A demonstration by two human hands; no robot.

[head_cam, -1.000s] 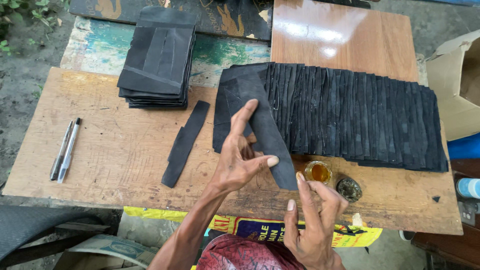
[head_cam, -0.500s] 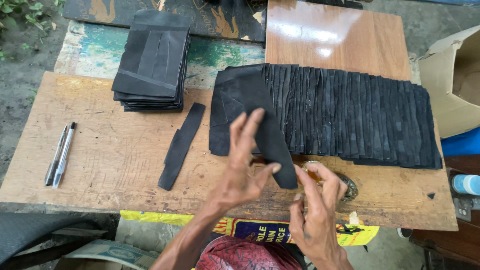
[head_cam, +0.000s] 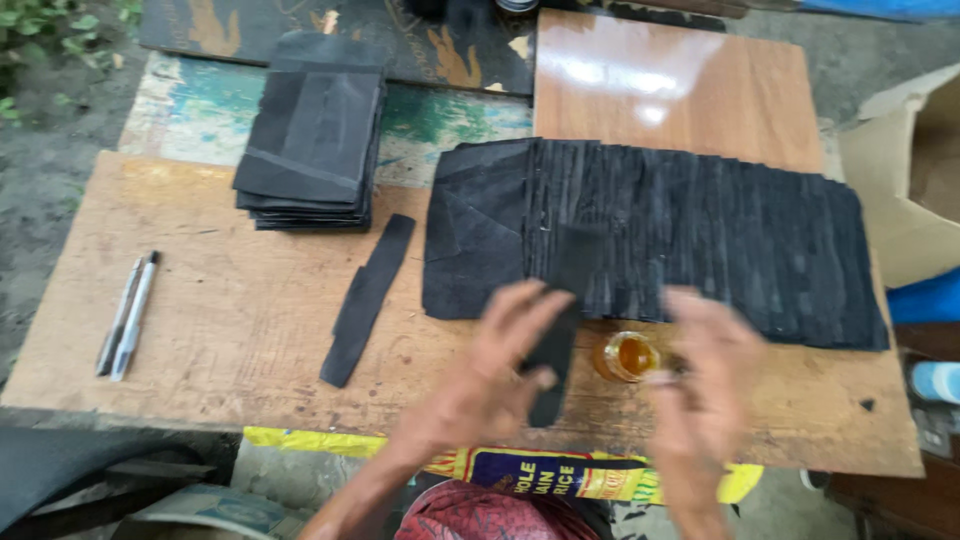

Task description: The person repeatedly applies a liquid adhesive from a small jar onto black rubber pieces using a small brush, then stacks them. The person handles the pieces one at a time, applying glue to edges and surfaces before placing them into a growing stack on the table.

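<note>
Nearest the camera, the person's left hand [head_cam: 480,385] is blurred by motion over the front edge of the plywood worktop [head_cam: 230,330]. It grips a narrow black strip [head_cam: 556,330], thumb on the lower part and fingers spread over the middle, so the strip stands roughly upright in the view, its lower end near the table edge and its upper end over the row of material behind.

The right hand [head_cam: 705,385] is also blurred, fingers loosely curled and open, holding nothing that can be made out. It hovers just right of a small open jar of amber liquid [head_cam: 628,356], which stands on the worktop between the two hands, close to the front edge. Whether the fingertips touch the jar cannot be told.

Left of the left hand, a second black strip [head_cam: 367,298] lies flat and slightly tilted on the bare wood, apart from everything else. Further left, two pens [head_cam: 127,314] lie side by side near the worktop's left edge.

Behind the hands, a long row of overlapping black strips [head_cam: 720,240] runs across the right half of the table. Beyond the loose strip, a stack of black sheets [head_cam: 312,145] sits at the far left. A cardboard box [head_cam: 905,170] stands off the table's right side.
</note>
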